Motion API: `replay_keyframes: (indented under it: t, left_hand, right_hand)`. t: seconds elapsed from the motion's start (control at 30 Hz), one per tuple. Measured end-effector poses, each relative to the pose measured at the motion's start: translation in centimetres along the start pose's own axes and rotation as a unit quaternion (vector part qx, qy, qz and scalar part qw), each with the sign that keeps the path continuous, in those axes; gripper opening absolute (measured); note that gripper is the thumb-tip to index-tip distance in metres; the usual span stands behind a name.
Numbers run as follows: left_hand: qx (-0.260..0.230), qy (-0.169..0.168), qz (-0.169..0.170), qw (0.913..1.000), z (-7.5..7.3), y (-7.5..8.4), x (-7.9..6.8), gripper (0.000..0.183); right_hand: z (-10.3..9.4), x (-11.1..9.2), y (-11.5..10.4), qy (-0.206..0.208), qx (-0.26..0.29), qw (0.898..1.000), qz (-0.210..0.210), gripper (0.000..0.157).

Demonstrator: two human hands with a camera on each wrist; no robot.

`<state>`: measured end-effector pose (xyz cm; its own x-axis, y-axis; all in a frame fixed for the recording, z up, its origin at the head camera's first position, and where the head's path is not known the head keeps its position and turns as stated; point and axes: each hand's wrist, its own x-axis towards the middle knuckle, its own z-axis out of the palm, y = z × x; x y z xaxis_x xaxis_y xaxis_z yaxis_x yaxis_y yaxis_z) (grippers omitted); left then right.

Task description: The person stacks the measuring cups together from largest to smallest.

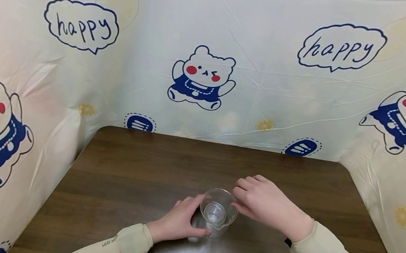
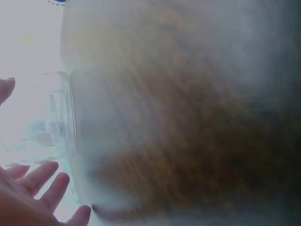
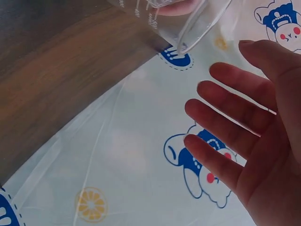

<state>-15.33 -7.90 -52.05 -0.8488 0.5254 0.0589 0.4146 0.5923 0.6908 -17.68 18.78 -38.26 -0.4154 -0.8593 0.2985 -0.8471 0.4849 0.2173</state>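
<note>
A clear glass beaker (image 1: 216,226) with a pouring lip stands upright on the table, and a smaller clear round shape (image 1: 216,213) shows inside it. White scale marks are visible on the beaker (image 3: 146,16) in the right wrist view. My left hand (image 1: 177,220) lies around its left side, thumb across the front and fingers behind. From the left wrist, the fingers (image 2: 54,188) look spread and nearly straight, close beside the glass. My right hand (image 1: 261,199) is at the right of the rim, fingertips right by it; its fingers (image 3: 225,99) are extended with nothing between them.
The dark wooden table (image 1: 133,159) reaches back to a pale cloth backdrop (image 1: 267,30) printed with bears and the word "happy". The cloth also hangs along the left and right sides.
</note>
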Motion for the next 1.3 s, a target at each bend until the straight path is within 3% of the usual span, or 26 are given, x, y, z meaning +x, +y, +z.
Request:
replay_keyframes:
  t: [0.6, 1.3]
  left_hand:
    - [0.002, 0.004, -0.001, 1.0000, 0.0, 0.0, 0.0, 0.084]
    - [0.008, 0.004, -0.001, 1.0000, 0.0, 0.0, -0.1, 0.082]
  right_hand:
    - [0.5, -3.2, 0.7, 0.024, 0.018, 0.996, 0.086, 0.025]
    - [1.7, -6.8, 0.9, 0.018, 0.024, 0.985, 0.169, 0.030]
